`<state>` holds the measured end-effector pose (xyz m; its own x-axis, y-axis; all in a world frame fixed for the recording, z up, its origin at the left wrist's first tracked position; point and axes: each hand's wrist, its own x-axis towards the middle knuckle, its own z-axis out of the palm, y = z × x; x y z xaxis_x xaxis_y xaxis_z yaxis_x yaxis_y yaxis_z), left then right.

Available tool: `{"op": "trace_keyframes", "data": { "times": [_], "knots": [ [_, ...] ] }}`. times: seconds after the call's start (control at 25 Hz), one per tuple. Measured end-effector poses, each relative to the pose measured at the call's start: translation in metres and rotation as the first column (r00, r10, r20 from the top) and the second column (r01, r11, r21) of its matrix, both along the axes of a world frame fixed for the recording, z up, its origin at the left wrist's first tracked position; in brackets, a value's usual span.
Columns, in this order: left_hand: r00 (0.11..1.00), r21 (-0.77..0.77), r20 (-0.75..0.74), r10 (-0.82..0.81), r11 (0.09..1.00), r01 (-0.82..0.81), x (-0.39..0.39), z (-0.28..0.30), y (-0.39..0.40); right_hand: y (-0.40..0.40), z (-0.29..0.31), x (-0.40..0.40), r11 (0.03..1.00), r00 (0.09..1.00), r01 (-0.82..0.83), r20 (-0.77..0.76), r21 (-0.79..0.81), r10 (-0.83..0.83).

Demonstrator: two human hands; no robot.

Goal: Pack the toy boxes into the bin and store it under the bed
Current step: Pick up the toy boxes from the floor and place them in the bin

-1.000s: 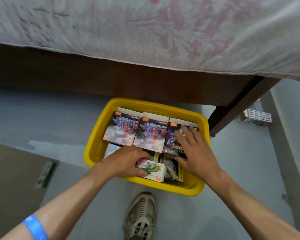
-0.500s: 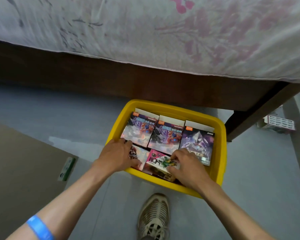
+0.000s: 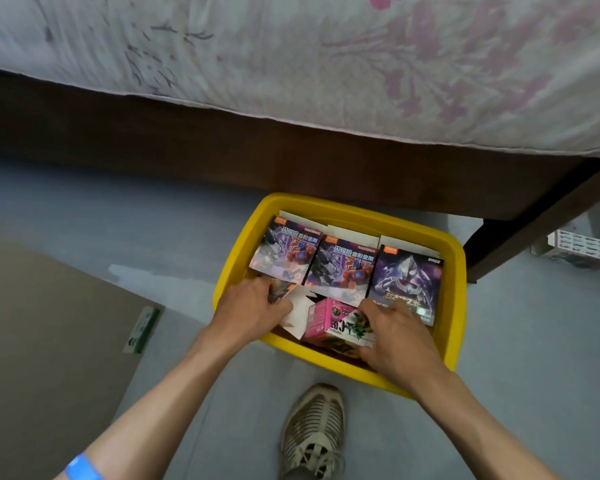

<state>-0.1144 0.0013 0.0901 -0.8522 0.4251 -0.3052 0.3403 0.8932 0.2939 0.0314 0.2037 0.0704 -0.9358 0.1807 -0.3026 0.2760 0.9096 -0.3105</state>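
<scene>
On the floor (image 3: 66,209) just in front of the bed (image 3: 291,157), we see the yellow bin (image 3: 459,292) with its long axis running left to right, roughly along the bed rail, the far right corner close to the bed leg (image 3: 520,237). The bin is not yet under the bed.

Along the bin's far edge three toy boxes lean side by side, faces up toward us, tops toward the bed: two robot boxes (image 3: 288,247) at left and centre, and a purple box (image 3: 406,275) at the right. At the near edge a pink box (image 3: 329,323) sits tilted, one corner raised toward us, with a white flap (image 3: 300,315) just left of it.

We reach in with both arms from the near side. Our left hand (image 3: 253,308) lies palm down at the near left corner, fingers curled over a small box (image 3: 281,291) that is mostly hidden beneath it; whether they actually grip it we cannot tell. Our right hand (image 3: 399,337) lies palm down at the near right, fingers bent round the right end of the pink box, holding it, knuckles touching the lower edge of the purple box.

A blue wristband (image 3: 84,467) circles the left forearm. A shoe (image 3: 314,431) stands just near the bin's near edge. A green packet (image 3: 142,329) lies well left of the bin, at the edge of a brown mat (image 3: 42,341). A white crate (image 3: 575,247) sits beyond the bed leg.
</scene>
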Motion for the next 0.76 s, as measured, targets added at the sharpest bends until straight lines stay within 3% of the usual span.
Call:
{"op": "trace_keyframes", "data": {
  "times": [0.12,0.24,0.36,0.52,0.6,0.68,0.76],
  "knots": [
    [0.996,0.098,-0.041,0.079,0.992,-0.075,-0.005,0.009,-0.007,0.007,0.01,-0.006,1.0,0.998,-0.019,0.058,-0.01,0.019],
    [0.916,0.283,0.227,0.332,0.877,-0.388,-0.022,0.024,-0.022,0.014,0.021,-0.014,0.996,0.991,-0.062,0.115,-0.07,0.069],
    [0.771,0.33,0.504,0.389,0.738,-0.589,-0.034,0.045,-0.029,0.006,0.028,-0.025,0.964,0.993,-0.112,-0.06,-0.241,0.101],
    [0.88,0.355,0.44,0.177,0.866,-0.351,-0.034,0.069,-0.012,-0.017,0.049,-0.043,0.831,0.938,-0.201,-0.347,-0.518,0.011],
    [0.883,0.404,0.466,-0.053,0.901,-0.159,-0.024,0.072,0.021,-0.003,0.061,-0.042,0.831,0.916,-0.219,-0.401,-0.511,-0.005],
    [0.831,0.451,0.498,-0.248,0.892,-0.004,-0.004,0.069,0.062,0.026,0.07,-0.03,0.854,0.916,-0.19,-0.401,-0.484,-0.024],
    [0.774,0.529,0.596,-0.215,0.83,-0.177,0.01,0.064,0.093,0.06,0.08,-0.008,0.816,0.935,-0.077,-0.326,-0.573,-0.14]
  ]
}}
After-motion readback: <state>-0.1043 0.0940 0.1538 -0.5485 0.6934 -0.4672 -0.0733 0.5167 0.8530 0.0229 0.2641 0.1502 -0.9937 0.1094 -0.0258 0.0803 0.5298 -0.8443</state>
